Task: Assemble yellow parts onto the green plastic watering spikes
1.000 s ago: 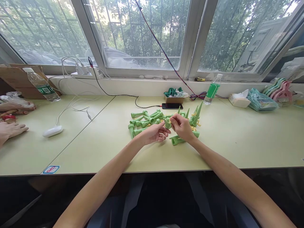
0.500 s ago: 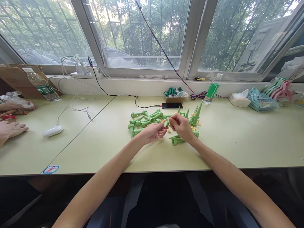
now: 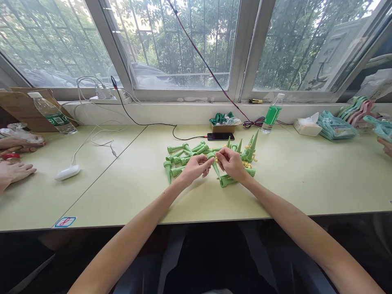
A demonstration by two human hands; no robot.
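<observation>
Between the thumb and fingers of my left hand [image 3: 196, 166] is a green plastic watering spike [image 3: 215, 168], its wide capped end up and its tapered tip slanting down toward the table. My right hand [image 3: 233, 164] is pinched close beside that capped end; whatever its fingertips hold is hidden. Left of my hands lies a pile of similar green spikes [image 3: 176, 160]. To the right, other spikes [image 3: 252, 146] point upward among small yellow plastic pieces [image 3: 246, 164]. One spike [image 3: 227, 181] lies on its side just below my right hand.
Behind the pile are a phone [image 3: 220, 136] on a cable and a small box [image 3: 223, 128]. A water bottle [image 3: 272, 114], tissue pack [image 3: 308, 125] and hangers [image 3: 336, 125] stand right. Another person's hands [image 3: 15, 173] are at the left edge; a hand [image 3: 386, 147] shows at the right.
The spike in my left hand has turned, so its tip now points down and its capped end up. At the right edge another person's hand has come into view with a teal hanger.
</observation>
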